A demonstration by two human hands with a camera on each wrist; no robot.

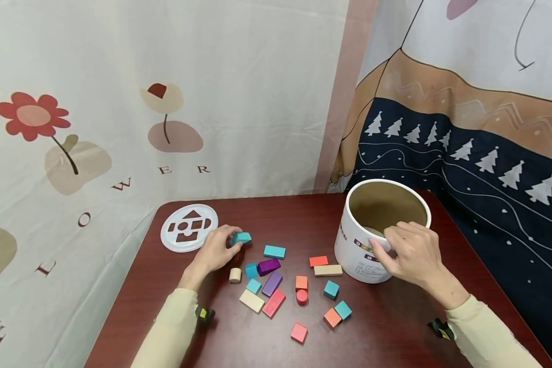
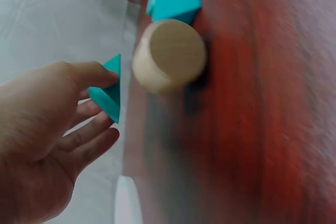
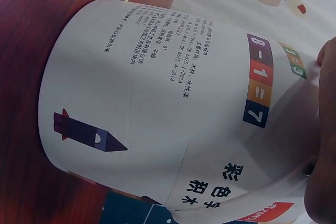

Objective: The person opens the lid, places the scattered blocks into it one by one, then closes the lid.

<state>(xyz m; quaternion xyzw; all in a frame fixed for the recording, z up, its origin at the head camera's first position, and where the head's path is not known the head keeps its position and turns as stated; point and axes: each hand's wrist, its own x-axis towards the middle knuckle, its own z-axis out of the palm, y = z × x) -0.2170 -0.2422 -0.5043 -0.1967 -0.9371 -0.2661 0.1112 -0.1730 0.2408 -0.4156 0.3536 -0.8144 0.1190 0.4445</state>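
Observation:
My left hand pinches a teal triangular block between thumb and fingers, close to the white lid with shaped cutouts. In the left wrist view, the block's triangular end shows at the fingertips. A plain wooden cylinder stands nearest to that hand. My right hand grips the rim of a white bucket, thumb outside and fingers over the edge. The bucket stands upright at the right, its bottom mostly hidden. Printed sums and lettering cover its wall in the right wrist view.
Loose blocks lie across the table, among them a teal bar, a purple block, a red bar, a wooden bar and a red cylinder. Printed curtains hang behind the table.

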